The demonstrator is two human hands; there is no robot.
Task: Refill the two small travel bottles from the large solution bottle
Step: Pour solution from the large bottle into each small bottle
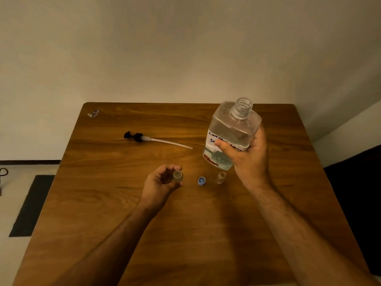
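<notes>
My right hand (250, 155) grips the large clear solution bottle (232, 129) around its lower half, holding it above the table with its uncapped neck pointing up and slightly away. The bottle carries a white handwritten label and is mostly full. My left hand (159, 183) holds one small clear travel bottle (177, 175) between thumb and fingers, its open mouth facing up. The second small travel bottle (221, 177) stands uncapped on the wooden table (123, 213), just below the large bottle. A blue cap (201, 180) lies between the two small bottles.
A black pump head with a long white tube (150, 138) lies across the table's middle back. A small clear item (93, 113) sits at the far left corner. A dark mat (31, 205) lies on the floor left of the table.
</notes>
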